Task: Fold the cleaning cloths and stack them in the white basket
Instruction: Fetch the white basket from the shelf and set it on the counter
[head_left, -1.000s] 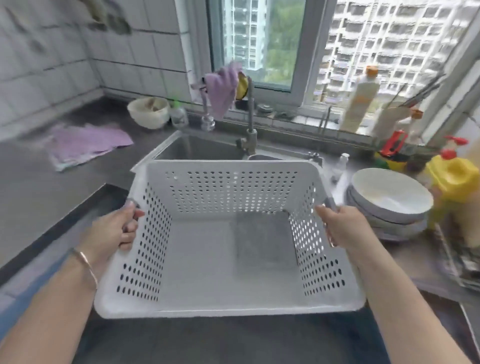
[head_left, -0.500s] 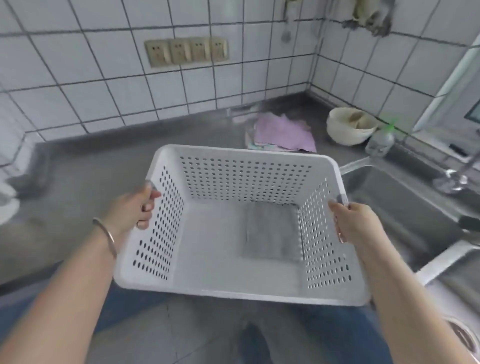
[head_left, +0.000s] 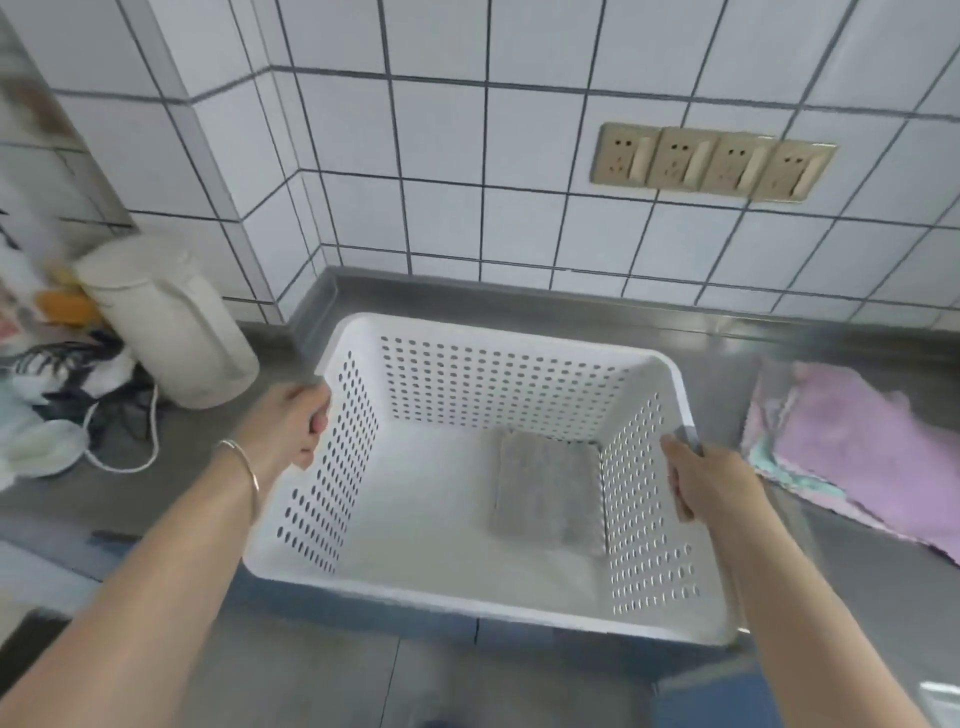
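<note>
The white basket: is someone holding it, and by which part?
Yes. Left hand and right hand each grip a side rim of the white basket.

Steel counter (head_left: 519, 306), pink cloths (head_left: 872, 457) at right, cream kettle (head_left: 171, 332) at left

One white basket (head_left: 498, 364) is in view, and inside it lies one folded grey cloth (head_left: 550, 493), toward the 4 o'clock corner of its floor. Two hands are there: the left hand (head_left: 291, 426) at 9 o'clock of the basket and the right hand (head_left: 711, 483) at 3 o'clock, each with its grip on the rim. On the surface (head_left: 857, 571), at 3 o'clock of the basket, is one pile of cloths (head_left: 857, 452); a pink one is on top, and how many lie under it I cannot count. On the wall at 1 o'clock there are four sockets (head_left: 711, 162) in one row. At 9 o'clock stands one cream kettle (head_left: 171, 332). One bracelet (head_left: 244, 462) is on the left wrist.
</note>
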